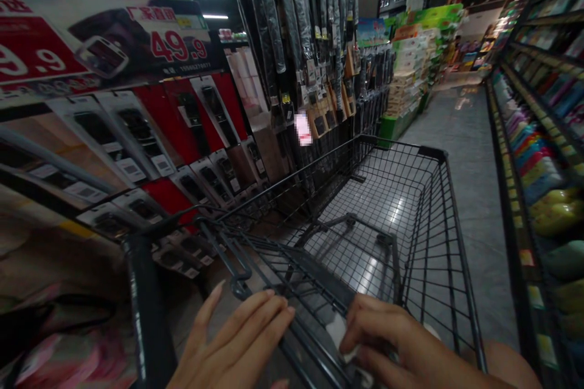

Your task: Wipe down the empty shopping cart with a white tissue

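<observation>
A black wire shopping cart (422, 194) stands before me, its basket opening forward. My left hand (241, 337) lies over the bars at the near end of the cart, fingers stretched out and thumb apart, holding nothing. Beside it, my right hand (392, 340) is closed in a pinch on a crumpled white cloth (336, 329), pressed close to the same bars. Whether the white piece is fabric or paper tissue I cannot tell, since the fingers cover much of it. The thick dark cart handle (148, 310) is left of my left hand.
Packaged belts (301, 6) hang on a rack at the left, near boxed goods under a price sign (177, 42). Shelves with folded colourful textiles (538, 158) line the right side. A grey tiled aisle (469, 127) runs ahead past stacked packs (406, 67).
</observation>
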Demonstrator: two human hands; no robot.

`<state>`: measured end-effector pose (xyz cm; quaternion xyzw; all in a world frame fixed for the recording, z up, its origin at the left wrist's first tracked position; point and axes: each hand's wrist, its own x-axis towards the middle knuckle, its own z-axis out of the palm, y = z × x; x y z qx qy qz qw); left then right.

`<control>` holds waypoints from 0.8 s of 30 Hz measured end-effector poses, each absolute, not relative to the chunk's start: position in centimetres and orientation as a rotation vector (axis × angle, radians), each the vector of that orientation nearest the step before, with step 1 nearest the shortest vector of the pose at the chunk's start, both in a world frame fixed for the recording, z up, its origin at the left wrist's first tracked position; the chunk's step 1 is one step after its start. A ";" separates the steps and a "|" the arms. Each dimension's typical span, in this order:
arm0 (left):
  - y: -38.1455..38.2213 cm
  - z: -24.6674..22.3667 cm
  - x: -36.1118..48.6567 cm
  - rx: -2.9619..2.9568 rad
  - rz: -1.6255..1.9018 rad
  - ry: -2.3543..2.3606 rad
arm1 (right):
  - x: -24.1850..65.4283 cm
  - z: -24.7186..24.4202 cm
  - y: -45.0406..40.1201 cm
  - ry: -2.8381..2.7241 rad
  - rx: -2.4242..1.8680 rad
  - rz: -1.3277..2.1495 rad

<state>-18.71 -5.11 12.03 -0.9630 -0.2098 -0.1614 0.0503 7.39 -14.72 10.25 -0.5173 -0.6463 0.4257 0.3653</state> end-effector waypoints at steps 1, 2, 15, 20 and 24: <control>-4.9 12.5 -18.7 -2.934 -0.463 -0.613 | 7.3 10.2 -14.5 -1.641 -1.343 1.091; -4.6 12.9 -18.6 -2.934 -0.439 -0.596 | 7.0 10.2 -14.2 -1.625 -1.347 1.088; -1.9 15.8 -20.4 -3.001 -0.232 -0.863 | 2.9 9.3 -10.2 -1.547 -1.368 1.084; 0.2 16.6 -21.3 -3.032 -0.232 -0.826 | 1.1 8.7 -9.0 -1.547 -1.337 1.020; 0.4 16.6 -23.0 -2.883 -0.412 -0.938 | 0.4 7.8 -8.7 -1.580 -1.286 1.040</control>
